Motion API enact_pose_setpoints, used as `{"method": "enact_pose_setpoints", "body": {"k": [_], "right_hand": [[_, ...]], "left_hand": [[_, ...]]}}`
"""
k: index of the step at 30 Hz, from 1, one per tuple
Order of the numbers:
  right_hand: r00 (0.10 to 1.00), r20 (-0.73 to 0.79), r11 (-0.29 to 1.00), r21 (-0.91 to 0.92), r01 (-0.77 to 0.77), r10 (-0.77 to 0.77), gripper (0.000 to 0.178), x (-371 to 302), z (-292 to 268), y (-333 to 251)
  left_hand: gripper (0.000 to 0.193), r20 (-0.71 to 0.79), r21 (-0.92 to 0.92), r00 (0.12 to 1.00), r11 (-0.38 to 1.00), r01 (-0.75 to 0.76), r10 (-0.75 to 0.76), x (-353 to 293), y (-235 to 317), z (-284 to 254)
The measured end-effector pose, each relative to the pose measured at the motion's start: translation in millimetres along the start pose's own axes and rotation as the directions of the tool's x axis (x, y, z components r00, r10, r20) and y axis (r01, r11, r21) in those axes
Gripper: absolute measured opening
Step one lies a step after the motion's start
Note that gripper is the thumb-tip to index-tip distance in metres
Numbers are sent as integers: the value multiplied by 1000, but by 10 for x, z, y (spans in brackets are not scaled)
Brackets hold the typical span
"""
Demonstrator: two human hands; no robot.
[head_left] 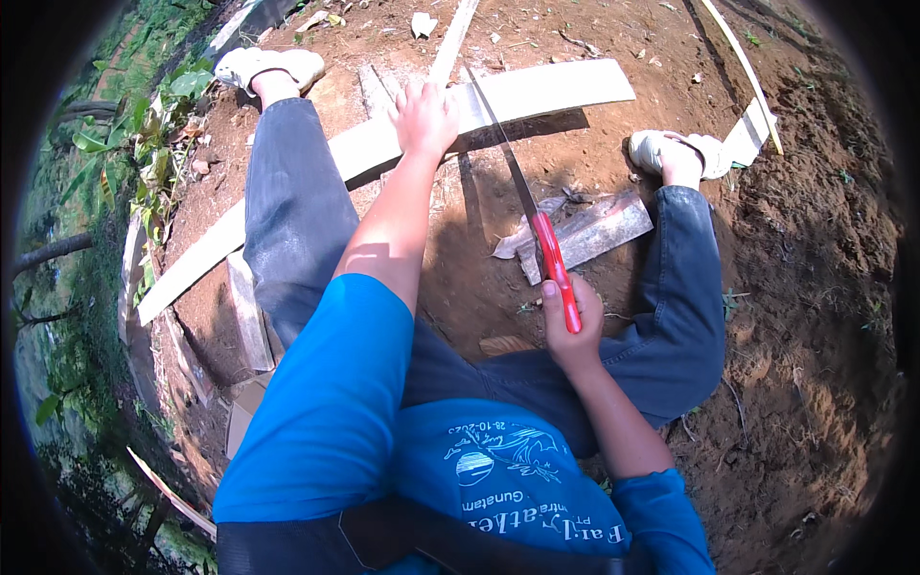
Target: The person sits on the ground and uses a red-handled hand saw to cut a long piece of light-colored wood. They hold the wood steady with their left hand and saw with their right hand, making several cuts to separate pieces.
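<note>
A long pale wooden board point(561, 88) lies across the ground ahead of me, running from far right to near left and looking bowed in this view. My left hand point(425, 120) is closed over its middle, the fingers reaching to the far edge. My right hand point(577, 326) is wrapped round the red handle of a handsaw point(517, 182). The saw's narrow dark blade points away from me and crosses the board just right of my left hand. Whether the teeth have cut into the wood is too small to tell.
Beyond my left hand a thin pale wood strip point(454, 40) extends away. A short weathered plank point(599, 230) lies on the brown soil between my legs. Another wood offcut point(250, 311) is beside my left leg. Green plants point(144, 163) border the left side; a curved strip point(743, 59) lies far right.
</note>
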State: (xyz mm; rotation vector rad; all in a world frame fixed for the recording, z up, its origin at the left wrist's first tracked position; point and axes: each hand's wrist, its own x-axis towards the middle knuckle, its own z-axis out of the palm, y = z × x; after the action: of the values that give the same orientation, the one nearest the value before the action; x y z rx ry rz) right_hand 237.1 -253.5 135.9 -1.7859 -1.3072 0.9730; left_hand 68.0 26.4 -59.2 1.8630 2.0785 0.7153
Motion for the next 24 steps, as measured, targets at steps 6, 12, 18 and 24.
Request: {"method": "enact_pose_setpoints", "body": {"k": [6,12,18,24], "right_hand": [[1000,28,1000,29,4,-5,31,189,77,-211],[987,3,986,-29,164,-164,30,1125,599,29],[992,47,992,-40,117,-115,19,665,375,331],[998,53,1000,-20,-16,17,16,239,152,119]], "left_hand": [[36,-22,14,1000,1000,22,-22,-57,2,-89],[38,-67,-33,997,999,-42,40,-20,48,-18],[40,-36,-28,999,999,-24,23,2,-59,17],[40,-70,-53,997,997,-49,45,-16,-83,43]]}}
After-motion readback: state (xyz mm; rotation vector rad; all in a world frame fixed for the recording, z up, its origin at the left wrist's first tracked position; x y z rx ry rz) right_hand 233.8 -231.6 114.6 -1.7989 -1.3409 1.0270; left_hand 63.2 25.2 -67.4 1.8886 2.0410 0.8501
